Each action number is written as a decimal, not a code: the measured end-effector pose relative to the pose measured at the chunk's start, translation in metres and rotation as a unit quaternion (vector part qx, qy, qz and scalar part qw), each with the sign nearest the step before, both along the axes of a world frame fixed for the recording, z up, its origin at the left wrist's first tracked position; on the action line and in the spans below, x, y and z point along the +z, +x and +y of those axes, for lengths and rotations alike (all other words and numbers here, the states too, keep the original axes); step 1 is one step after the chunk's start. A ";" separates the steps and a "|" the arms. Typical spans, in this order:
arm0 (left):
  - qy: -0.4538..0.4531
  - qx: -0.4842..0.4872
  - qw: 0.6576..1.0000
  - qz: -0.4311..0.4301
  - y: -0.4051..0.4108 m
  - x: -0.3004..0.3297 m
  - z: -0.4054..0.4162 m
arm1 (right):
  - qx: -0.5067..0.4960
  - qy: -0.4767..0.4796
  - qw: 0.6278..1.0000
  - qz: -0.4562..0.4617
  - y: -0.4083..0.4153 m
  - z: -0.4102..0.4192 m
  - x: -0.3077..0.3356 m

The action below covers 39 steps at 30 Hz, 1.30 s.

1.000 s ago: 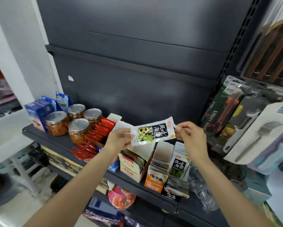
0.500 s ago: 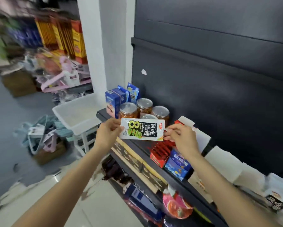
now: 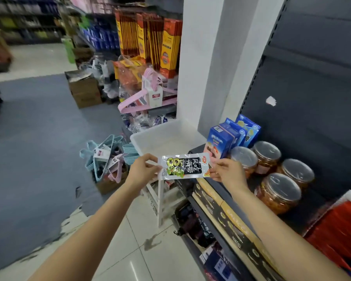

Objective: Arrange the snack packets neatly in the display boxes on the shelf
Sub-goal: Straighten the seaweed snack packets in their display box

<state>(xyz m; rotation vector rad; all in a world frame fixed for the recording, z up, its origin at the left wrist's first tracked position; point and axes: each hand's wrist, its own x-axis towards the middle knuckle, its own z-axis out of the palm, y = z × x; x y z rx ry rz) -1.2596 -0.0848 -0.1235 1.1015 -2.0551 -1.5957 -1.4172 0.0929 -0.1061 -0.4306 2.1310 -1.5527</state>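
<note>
Big dark shelf on the right, going up tall. White post just left of it. Gray floor mat far left, with shiny white tiles nearer.

White tub in the middle, up on a white stand. Brown box back on the floor. Pink hangers piled behind the tub, blue hangers piled to its left.

On the shelf board: four jars with silver lids, close together. Blue cartons just behind them. Red packets in a white box at the far right edge.

Held out in the air in front of the tub and the shelf edge, not in any box: one snack packet, flat and sideways, white with black and green.

Left hand pinching the packet's left end with thumb and fingers. Right hand pinching the right end, fingers curled.
</note>
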 end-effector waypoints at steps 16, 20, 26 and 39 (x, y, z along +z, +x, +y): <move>0.000 0.033 0.998 -0.061 -0.143 -0.016 -0.223 | 0.007 0.003 0.999 -0.040 -0.139 -0.233 -0.037; 0.018 0.013 0.998 -0.065 -0.177 -0.026 -0.258 | 0.000 0.038 0.999 -0.036 -0.175 -0.268 -0.054; 0.085 -0.012 0.989 -0.118 -0.213 -0.074 -0.296 | -0.033 0.142 0.989 -0.020 -0.205 -0.303 -0.101; 0.065 -0.125 0.935 -0.325 -0.258 -0.194 -0.314 | 0.075 0.386 0.918 -0.056 -0.215 -0.326 -0.214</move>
